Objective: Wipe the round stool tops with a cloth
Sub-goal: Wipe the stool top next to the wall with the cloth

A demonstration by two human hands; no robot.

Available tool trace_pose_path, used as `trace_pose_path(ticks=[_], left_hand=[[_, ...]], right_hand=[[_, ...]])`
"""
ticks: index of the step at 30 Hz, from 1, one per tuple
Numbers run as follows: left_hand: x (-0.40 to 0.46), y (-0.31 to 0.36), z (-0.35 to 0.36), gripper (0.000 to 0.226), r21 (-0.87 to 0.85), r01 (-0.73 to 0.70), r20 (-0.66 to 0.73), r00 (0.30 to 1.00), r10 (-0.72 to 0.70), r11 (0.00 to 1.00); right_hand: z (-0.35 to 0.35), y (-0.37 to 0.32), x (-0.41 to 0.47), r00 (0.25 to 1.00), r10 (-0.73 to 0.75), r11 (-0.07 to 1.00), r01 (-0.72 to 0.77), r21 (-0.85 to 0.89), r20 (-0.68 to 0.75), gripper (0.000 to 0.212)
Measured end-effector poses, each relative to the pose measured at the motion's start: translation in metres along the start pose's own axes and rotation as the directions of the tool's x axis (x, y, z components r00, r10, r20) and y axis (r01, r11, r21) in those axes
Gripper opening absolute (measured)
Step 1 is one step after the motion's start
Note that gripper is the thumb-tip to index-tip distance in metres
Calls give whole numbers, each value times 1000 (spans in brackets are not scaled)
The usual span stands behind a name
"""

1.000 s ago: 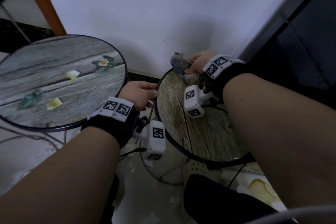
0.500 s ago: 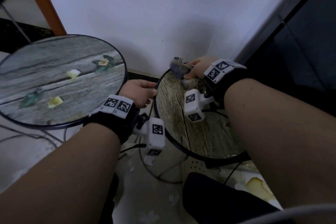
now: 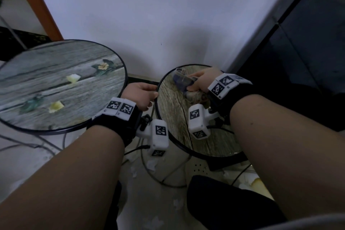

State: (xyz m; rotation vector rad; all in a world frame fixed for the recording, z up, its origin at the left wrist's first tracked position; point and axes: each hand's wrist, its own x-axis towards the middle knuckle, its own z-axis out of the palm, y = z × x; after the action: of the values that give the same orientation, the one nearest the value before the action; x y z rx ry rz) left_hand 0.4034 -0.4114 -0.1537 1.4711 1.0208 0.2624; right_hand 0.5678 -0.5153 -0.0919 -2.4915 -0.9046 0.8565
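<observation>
Two round stool tops with a wood-plank print and black rims stand by the wall. The larger, higher one (image 3: 56, 87) is at the left, printed with a flower and leaves. The smaller, lower one (image 3: 173, 114) is at the right. My right hand (image 3: 203, 80) grips a bunched blue-grey cloth (image 3: 182, 80) and holds it on the far part of the smaller top. My left hand (image 3: 140, 95) grips that top's left rim, thumb on the edge. Both wrists carry black bands with white marker blocks.
A white wall runs behind both stools. A dark cabinet (image 3: 308, 52) stands at the right and an orange-brown frame (image 3: 43, 11) at the far left. Thin wire stool legs (image 3: 164, 179), scraps of paper and a dark object (image 3: 224, 201) lie on the pale floor below.
My right hand has drawn the cloth from the far rim down onto the smaller top, toward me. My left hand has stayed on the rim.
</observation>
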Motion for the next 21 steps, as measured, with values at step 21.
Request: trace_pose_path(ticks=[21], left_hand=[[-10,-7,2,30,8,-19,11,1000,19,1000]], right_hand=[[18,11,-54,996,83,952,-71,296,-27,44]])
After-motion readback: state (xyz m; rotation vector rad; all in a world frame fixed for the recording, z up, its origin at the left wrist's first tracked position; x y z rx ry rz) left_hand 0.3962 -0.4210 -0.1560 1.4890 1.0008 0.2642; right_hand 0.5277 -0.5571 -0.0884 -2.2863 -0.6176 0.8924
